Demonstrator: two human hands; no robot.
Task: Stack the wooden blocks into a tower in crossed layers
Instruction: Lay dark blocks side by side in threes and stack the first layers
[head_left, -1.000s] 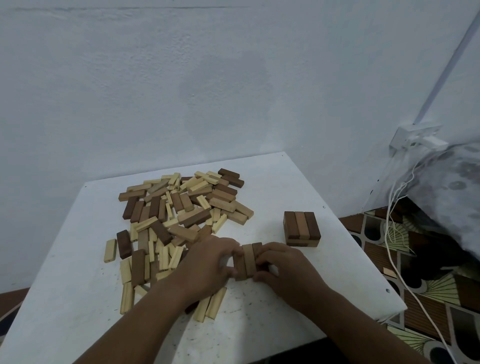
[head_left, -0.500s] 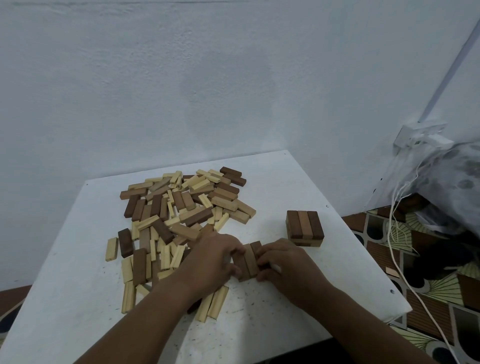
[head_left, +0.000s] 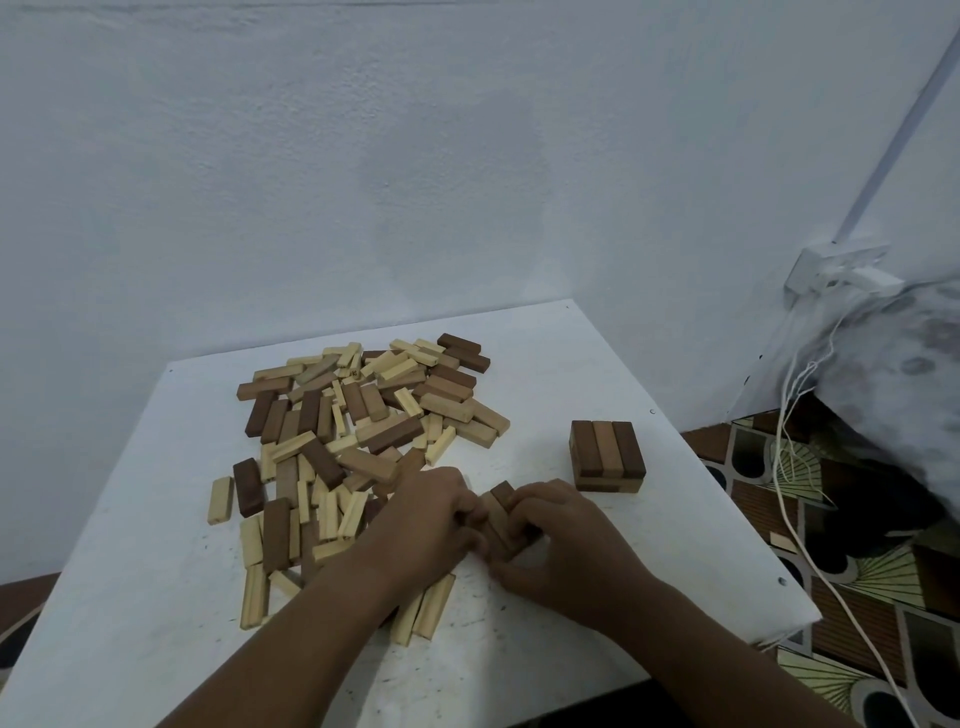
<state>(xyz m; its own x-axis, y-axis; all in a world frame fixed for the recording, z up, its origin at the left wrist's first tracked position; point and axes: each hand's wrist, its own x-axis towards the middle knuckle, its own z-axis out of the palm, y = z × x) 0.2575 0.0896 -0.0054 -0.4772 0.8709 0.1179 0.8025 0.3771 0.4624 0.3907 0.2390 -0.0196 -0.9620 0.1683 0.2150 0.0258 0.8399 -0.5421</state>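
A short tower (head_left: 607, 455) of two crossed layers stands on the white table (head_left: 156, 623) at the right, its top layer made of three brown blocks side by side. A loose heap of light and dark wooden blocks (head_left: 358, 415) covers the table's middle and left. In front of the heap, my left hand (head_left: 426, 519) and my right hand (head_left: 556, 540) press from both sides on a small row of brown blocks (head_left: 500, 506) lying on the table. Curled fingers grip the row and hide most of it.
Two pale blocks (head_left: 423, 608) lie near the front under my left wrist. The table's right edge drops to a patterned floor (head_left: 857, 597), where white cables (head_left: 795, 519) hang from a wall socket (head_left: 841, 270). A grey mottled cloth (head_left: 904, 374) bulges at the right.
Both hands have closed tighter round the row of brown blocks, covering more of it. The tower and the heap have not moved; only the camera shifted slightly.
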